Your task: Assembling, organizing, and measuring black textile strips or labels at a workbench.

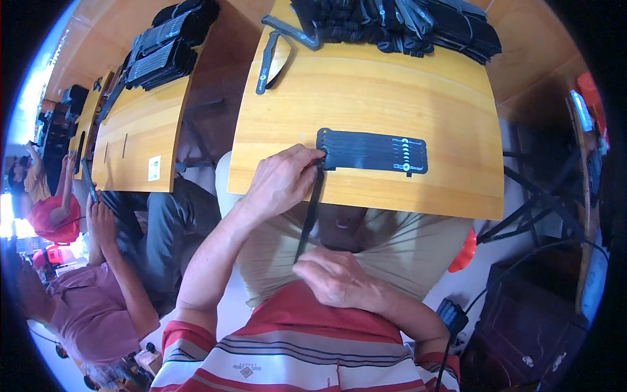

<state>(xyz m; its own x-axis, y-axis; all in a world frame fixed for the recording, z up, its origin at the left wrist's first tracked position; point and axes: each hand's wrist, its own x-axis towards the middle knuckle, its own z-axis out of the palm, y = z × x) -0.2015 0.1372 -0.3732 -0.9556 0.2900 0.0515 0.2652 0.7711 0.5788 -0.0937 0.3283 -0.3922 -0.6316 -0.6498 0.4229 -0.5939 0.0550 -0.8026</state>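
Note:
A flat row of black straps (375, 153) with small pale printed marks lies on the wooden table in front of me. At its left end the fingertips of my left hand (282, 179) are closed on the top of a narrow black strap (309, 219). That strap hangs down over the table's near edge towards my lap. Lower down, my right hand (339, 277) is closed at the strap's bottom end, with its fingers curled in. Whatever lies inside those fingers is hidden.
Piles of bundled black straps (385, 26) cover the table's far edge. A looped strap (264, 65) lies at the far left of the wooden table (287, 114). On my left, a person in a pink shirt (104, 307) works at another table (140, 130). A dark cabinet (522, 320) stands right.

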